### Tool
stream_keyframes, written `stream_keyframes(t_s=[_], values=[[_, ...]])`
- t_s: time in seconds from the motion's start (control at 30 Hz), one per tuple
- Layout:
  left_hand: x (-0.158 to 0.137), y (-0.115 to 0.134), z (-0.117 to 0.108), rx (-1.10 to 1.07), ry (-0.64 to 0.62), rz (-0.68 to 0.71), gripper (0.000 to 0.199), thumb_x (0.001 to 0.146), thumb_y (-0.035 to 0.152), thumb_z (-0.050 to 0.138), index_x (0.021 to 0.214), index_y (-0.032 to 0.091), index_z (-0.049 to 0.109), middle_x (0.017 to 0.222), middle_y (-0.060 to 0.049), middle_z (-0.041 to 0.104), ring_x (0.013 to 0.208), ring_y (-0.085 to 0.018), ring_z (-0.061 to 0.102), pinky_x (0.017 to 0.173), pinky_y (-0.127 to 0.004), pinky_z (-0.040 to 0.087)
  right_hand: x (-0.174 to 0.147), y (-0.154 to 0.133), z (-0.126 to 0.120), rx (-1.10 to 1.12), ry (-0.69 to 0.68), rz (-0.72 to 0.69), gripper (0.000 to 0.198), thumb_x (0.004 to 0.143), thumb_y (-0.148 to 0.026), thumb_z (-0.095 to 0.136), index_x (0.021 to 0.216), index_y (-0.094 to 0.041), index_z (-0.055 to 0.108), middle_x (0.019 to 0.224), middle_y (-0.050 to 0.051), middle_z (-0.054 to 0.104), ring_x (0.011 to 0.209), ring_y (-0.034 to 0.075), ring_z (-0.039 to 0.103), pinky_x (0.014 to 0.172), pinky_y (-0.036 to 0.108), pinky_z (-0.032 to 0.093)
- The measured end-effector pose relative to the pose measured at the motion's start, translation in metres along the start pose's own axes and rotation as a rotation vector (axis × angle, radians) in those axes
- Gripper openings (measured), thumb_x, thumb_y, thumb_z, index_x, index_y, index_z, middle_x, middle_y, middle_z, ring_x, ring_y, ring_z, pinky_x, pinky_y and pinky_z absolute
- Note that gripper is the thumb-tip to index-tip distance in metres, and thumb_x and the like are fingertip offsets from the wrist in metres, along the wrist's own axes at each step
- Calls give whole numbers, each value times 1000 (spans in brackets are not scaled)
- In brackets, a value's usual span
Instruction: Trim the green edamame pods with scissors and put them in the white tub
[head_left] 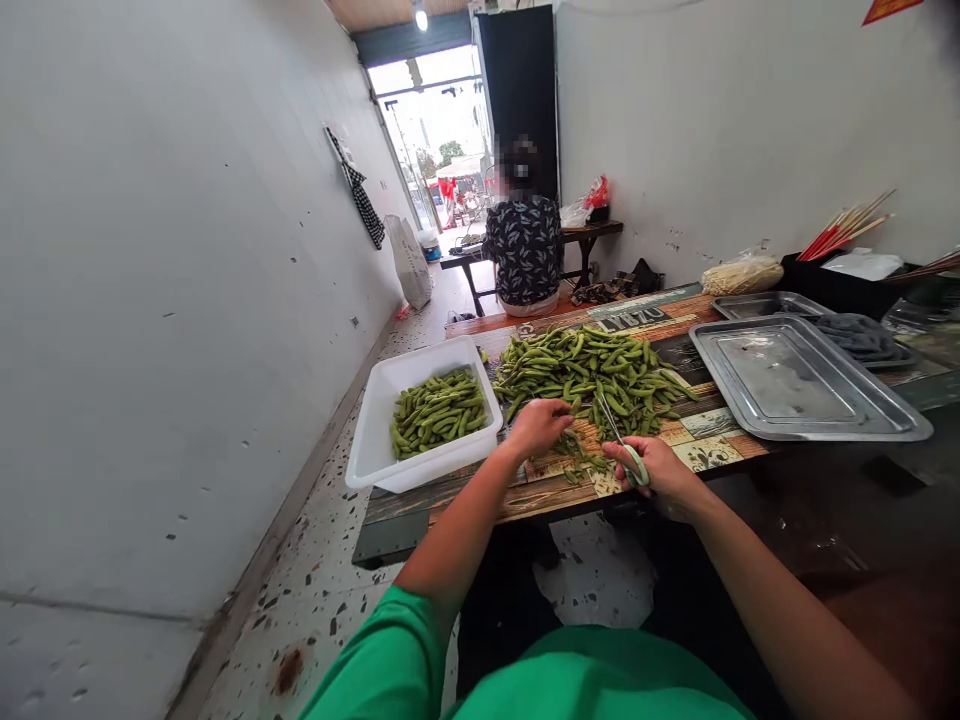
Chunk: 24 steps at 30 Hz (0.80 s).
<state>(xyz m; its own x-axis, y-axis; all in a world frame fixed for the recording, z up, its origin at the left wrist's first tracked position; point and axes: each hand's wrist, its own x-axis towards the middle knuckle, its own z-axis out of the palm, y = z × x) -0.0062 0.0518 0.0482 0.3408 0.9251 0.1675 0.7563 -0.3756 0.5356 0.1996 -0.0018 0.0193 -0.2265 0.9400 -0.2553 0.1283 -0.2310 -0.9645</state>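
A large heap of green soybean pods (581,365) lies on the patchwork-patterned table (712,455). At its near edge, my left hand (538,428) has its fingers closed, with what looks like a pod at the fingertips. My right hand (660,472) grips scissors (636,465) by their pale handles. The blades point up and away, over the front of the heap. Small clipped bits and a few pods (577,468) are scattered between my hands. To the left stands a white plastic tub (364,440), partly filled with pods.
On the right lies a metal tray (795,385), with another metal tray (765,303) behind it. A black box (814,283) of skewers and a bagged pale bundle (742,273) stand at the back right. A person (523,250) sits beyond the table, back turned.
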Motion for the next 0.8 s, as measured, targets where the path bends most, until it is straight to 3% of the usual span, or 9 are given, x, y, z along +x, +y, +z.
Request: stream_keyframes(t_s=[0.17,0.27,0.43,0.63,0.8], values=[[19,2,8,-199,62,72,24,82,29,60,98,16,73,89,-4,72,78,-14,62,75,-23,47,-1,-11,-9,-69,21,10,41,65,-54,74,75,-17,59,52,-3,57,39,10,52,27,17,28],[20,-2,15,-168,99,117,24,81,27,63,100,17,73,89,-5,71,78,-14,61,73,-23,46,2,-15,-13,-136,24,19,42,65,-55,74,76,-17,60,52,-3,57,40,10,52,30,18,31],[14,-3,14,-96,35,179,26,83,28,62,104,18,72,90,-6,69,79,-15,61,74,-24,46,11,-14,-19,-303,7,-33,42,65,-56,72,75,-17,63,50,-3,55,45,12,52,43,22,42],[11,-1,5,-42,-27,207,26,85,28,59,107,21,71,93,-5,68,81,-14,61,77,-23,46,9,-22,-23,-612,4,-147,47,71,-63,61,59,-17,57,47,-2,50,43,11,48,43,22,32],[14,-3,7,33,-51,196,24,80,32,65,97,16,73,92,-6,65,78,-14,59,73,-23,45,4,-31,-14,-812,73,-230,53,73,-64,58,49,-17,51,43,-1,43,43,10,39,43,24,23]])
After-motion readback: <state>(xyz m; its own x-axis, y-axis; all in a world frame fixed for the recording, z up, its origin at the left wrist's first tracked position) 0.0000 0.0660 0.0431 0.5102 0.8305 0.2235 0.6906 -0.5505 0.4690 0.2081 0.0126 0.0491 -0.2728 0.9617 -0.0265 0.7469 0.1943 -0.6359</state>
